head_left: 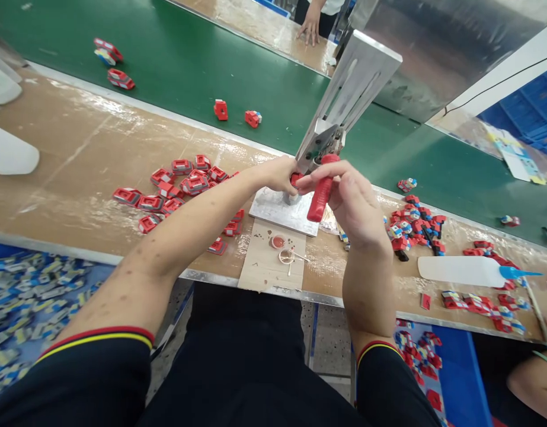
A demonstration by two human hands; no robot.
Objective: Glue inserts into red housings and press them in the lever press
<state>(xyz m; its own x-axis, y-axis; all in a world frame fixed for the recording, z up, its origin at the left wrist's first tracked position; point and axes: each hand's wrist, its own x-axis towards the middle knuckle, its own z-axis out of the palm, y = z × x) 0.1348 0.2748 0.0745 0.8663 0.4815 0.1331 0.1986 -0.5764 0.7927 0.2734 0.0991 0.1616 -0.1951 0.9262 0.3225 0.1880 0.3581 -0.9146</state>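
A metal hand press [351,83] stands on a silvery base plate [273,210], with a red handle [320,201] hanging down at its front. My left hand [282,175] pinches a small red part [295,178] under the press head. Beside it, my right hand [351,196] is at the red handle, its fingers bent around the upper end and fingertips reaching toward the red part. Left of the press lies a heap of red car-shaped shells [195,181]. To the right is a pile of red, white and blue pieces [415,222].
A green conveyor belt [179,65] behind the table carries scattered pieces. Cardboard with two small cups [278,241] and swabs lies in front. A white bottle [460,271] lies right. Blue bins flank my lap. Another person's hand [310,26] rests across the belt.
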